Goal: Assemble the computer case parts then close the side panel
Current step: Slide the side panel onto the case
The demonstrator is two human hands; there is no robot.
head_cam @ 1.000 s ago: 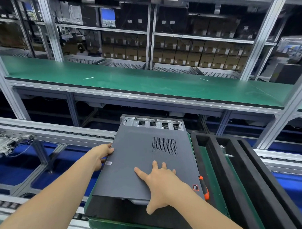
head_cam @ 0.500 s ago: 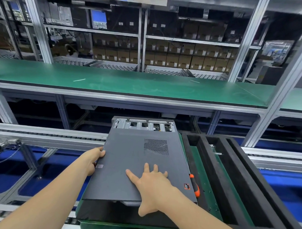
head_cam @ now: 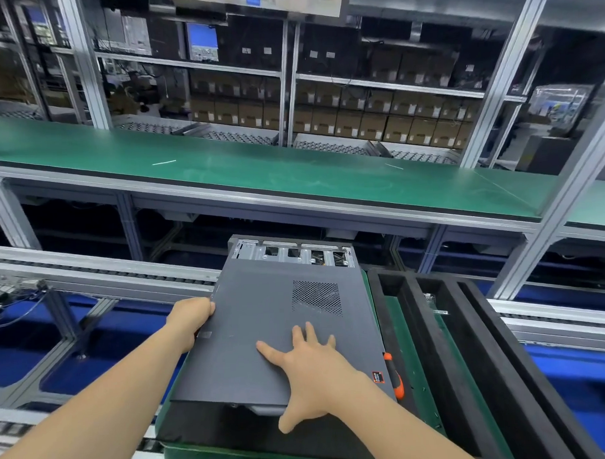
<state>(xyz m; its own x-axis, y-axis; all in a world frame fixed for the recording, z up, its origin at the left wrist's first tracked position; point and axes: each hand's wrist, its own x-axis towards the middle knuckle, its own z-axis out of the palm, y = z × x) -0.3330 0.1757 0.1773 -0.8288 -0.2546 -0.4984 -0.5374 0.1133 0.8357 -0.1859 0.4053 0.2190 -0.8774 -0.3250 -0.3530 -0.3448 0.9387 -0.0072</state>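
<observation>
Head view. Computer case [head_cam: 291,253] lying flat on conveyor carrier, far metal end uncovered. Grey side panel [head_cam: 257,340] laid on top of case. Left hand [head_cam: 191,319] at case's left side, fingers curled over panel edge, gripping it. Right hand [head_cam: 313,369] flat, fingers spread, pressing panel's near end. Orange-handled screwdriver [head_cam: 395,377] just right of case. Black foam tray [head_cam: 469,343] farther right. Green bench [head_cam: 258,176] beyond case.
</observation>
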